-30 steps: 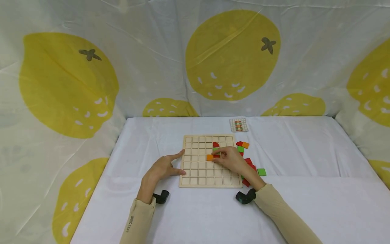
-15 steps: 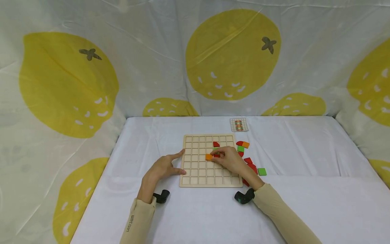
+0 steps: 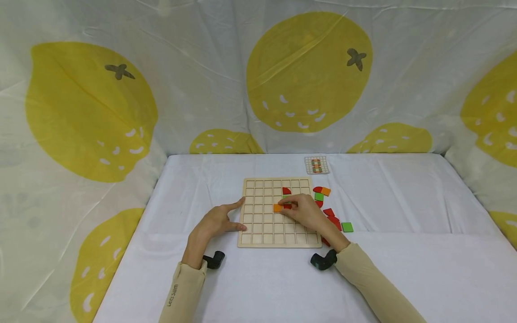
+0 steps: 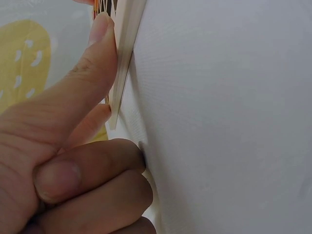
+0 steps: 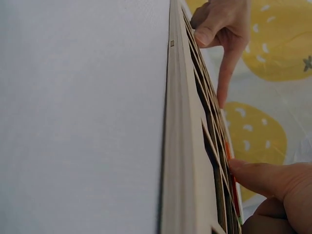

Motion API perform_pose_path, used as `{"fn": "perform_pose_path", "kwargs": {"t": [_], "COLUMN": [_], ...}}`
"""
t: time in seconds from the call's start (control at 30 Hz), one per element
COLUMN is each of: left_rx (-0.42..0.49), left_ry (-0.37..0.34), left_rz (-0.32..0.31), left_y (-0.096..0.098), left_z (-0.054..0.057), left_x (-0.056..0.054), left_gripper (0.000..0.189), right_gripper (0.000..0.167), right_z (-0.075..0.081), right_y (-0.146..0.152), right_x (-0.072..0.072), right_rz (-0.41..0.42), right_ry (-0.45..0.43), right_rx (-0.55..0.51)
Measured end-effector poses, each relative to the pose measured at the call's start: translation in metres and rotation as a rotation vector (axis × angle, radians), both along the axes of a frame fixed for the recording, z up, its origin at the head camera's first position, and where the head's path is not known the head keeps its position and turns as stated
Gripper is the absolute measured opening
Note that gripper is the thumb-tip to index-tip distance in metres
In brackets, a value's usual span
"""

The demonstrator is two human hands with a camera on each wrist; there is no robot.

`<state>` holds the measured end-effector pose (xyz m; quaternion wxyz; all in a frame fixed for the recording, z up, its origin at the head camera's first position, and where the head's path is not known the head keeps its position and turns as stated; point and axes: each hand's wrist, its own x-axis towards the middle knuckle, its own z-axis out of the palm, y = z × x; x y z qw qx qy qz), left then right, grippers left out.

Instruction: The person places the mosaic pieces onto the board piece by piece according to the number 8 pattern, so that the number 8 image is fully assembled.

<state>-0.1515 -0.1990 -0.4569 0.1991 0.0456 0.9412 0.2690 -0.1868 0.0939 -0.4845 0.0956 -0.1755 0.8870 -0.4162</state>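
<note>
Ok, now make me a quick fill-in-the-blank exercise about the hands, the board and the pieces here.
1. The right hand touches a square piece whose colour is ____.
2. Of the four sides of the board, the left hand touches the ____ one.
3. The loose piece farthest to the right is coloured ____.
4. The big printed fruits behind are mainly ____ in colour.

Missing words: orange; left; green; yellow.

The gridded board [image 3: 268,228] looks like smooth, matt wood, the tablecloth [image 3: 266,287] like lightly creased fabric.
</note>
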Motion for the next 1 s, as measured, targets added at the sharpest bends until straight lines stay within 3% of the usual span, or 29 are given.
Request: {"fn": "perform_pose_path", "kwargs": {"t": [0.3, 0.53, 1.0], "left_rx": [0.008, 0.018, 0.029], "left_ry": [0.000, -0.007, 0.006], "left_rz": [0.005, 0.010, 0.003], "left_y": [0.001, 0.001, -0.001], "left_z": [0.000, 0.003, 0.000], "left_x": [0.000, 0.001, 0.000], "left_gripper": [0.096, 0.096, 0.096], "right_gripper": [0.027, 0.026, 0.028], "right_z": [0.006, 0.013, 0.005], "right_y": [0.010, 0.030, 0.074], "right_x": [-0.001, -0.004, -0.006], "right_rz": [-0.007, -0.048, -0.135], "right_ry": [-0.046, -0.020, 0.030], "right_rx": [-0.034, -0.006, 0.035]}}
